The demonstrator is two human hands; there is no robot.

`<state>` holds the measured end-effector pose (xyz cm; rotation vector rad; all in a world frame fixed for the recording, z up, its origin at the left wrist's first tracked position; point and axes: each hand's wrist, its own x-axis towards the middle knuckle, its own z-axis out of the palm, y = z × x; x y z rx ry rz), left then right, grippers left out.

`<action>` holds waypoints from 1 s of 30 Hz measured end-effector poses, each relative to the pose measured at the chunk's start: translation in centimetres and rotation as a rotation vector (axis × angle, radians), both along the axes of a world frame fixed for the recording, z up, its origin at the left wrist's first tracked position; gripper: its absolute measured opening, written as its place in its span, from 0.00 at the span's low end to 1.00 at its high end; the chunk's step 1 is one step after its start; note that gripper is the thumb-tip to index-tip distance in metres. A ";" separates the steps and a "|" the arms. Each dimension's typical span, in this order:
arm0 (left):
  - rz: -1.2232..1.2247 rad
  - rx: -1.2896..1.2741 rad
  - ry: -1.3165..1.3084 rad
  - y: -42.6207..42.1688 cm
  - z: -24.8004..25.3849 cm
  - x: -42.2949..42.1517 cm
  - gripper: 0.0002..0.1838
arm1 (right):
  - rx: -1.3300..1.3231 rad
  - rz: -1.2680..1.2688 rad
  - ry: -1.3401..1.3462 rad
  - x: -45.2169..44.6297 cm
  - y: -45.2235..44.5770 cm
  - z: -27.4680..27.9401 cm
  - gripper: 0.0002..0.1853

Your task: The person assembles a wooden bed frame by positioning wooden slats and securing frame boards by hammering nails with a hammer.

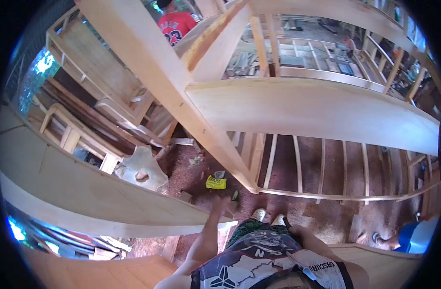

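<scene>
My left hand [221,206] is stretched forward beside the end of a long pale wooden panel [95,192]. It is blurred, and a small brown piece [232,208] shows right next to it; whether the fingers grip it I cannot make out. My right forearm [309,240] hangs by my hip, with its hand low beside the shorts and its fingers not showing clearly. In front of me stands a wooden frame with a thick post [182,98], a wide smooth board [317,113] and a slatted lower part [321,196].
On the reddish dirt floor lie a yellow packet [215,182] and a pale sheet-like piece with a hole [146,166]. Wooden furniture frames [69,127] stand at left. A person in a red shirt [176,25] is at the back; another person's arm [391,242] shows at right.
</scene>
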<state>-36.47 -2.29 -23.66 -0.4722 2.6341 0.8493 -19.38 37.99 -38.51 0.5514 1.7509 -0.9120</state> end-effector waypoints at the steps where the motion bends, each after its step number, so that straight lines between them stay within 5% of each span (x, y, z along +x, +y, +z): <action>1: 0.091 0.300 0.208 2.6 7.3 -1.9 0.21 | 0.062 0.086 0.092 0.4 0.3 -1.2 0.19; 3: 0.018 0.454 0.577 4.9 13.4 -5.9 0.21 | 0.047 0.056 0.059 0.2 0.9 3.1 0.25; 5: 0.030 0.627 0.595 4.6 17.1 -9.1 0.22 | 0.031 0.026 0.033 0.7 1.8 4.1 0.31; 10: -0.095 0.474 0.883 3.8 23.1 -11.7 0.22 | 0.080 -0.198 -0.097 3.8 4.3 4.1 0.26; 12: -0.190 0.499 1.054 3.7 23.2 -12.7 0.23 | 0.038 0.097 0.079 9.3 8.6 -14.6 0.24; 13: -0.201 0.511 1.055 3.8 23.5 -12.8 0.23 | 0.033 0.235 0.179 10.8 9.8 -18.7 0.22; 15: -0.146 0.503 0.867 4.5 25.8 -12.0 0.25 | 0.053 -0.163 -0.084 10.3 8.3 -10.0 0.22; 17: -0.191 0.701 1.030 5.8 26.4 -12.5 0.25 | 0.051 -0.218 -0.098 10.4 7.2 -5.1 0.23; 20: -0.168 0.504 0.858 6.3 28.0 -12.8 0.20 | 0.043 -0.273 -0.083 10.8 6.5 -3.3 0.25; 25: -0.251 0.626 0.782 5.8 24.9 -15.3 0.21 | 0.038 -0.337 -0.077 11.1 5.4 -1.7 0.27; 27: -0.217 0.872 0.991 5.8 22.5 -16.6 0.20 | 0.042 -0.347 -0.075 11.0 5.0 -1.3 0.28; 30: -0.152 0.786 0.994 5.3 21.0 -16.9 0.24 | 0.042 -0.361 -0.079 11.0 4.6 -1.0 0.30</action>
